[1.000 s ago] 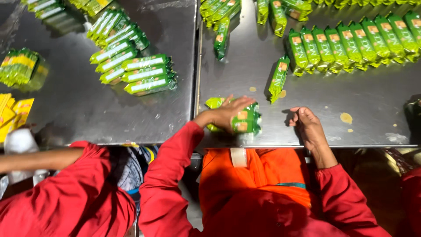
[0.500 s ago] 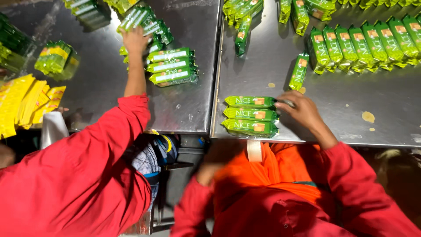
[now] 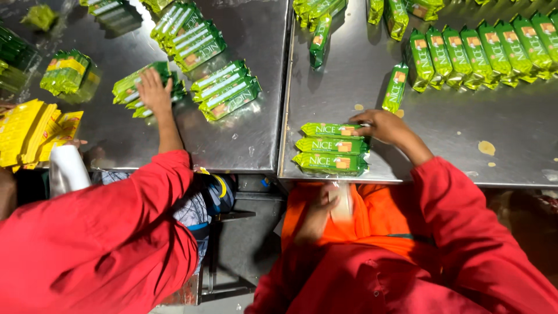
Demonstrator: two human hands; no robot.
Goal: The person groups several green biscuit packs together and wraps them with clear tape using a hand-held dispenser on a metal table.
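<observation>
At near edge of steel table [image 3: 442, 145], three green biscuit packs [image 3: 332, 147] lie stacked side by side, squared for bundling. Right hand [image 3: 381, 125] rests open on far pack's end, steadying row. Left hand [image 3: 318, 212] down at lap, fingers curled around pale clear wrapper [image 3: 343, 203]. Left of that, co-worker's hand [image 3: 153, 92] presses flat on another green bundle [image 3: 145, 87].

A single head-worn camera looks steeply down from close above onto the near edge of a steel desk [image 3: 442, 128], the wearer's own lap and sleeves filling the lower frame.
</observation>
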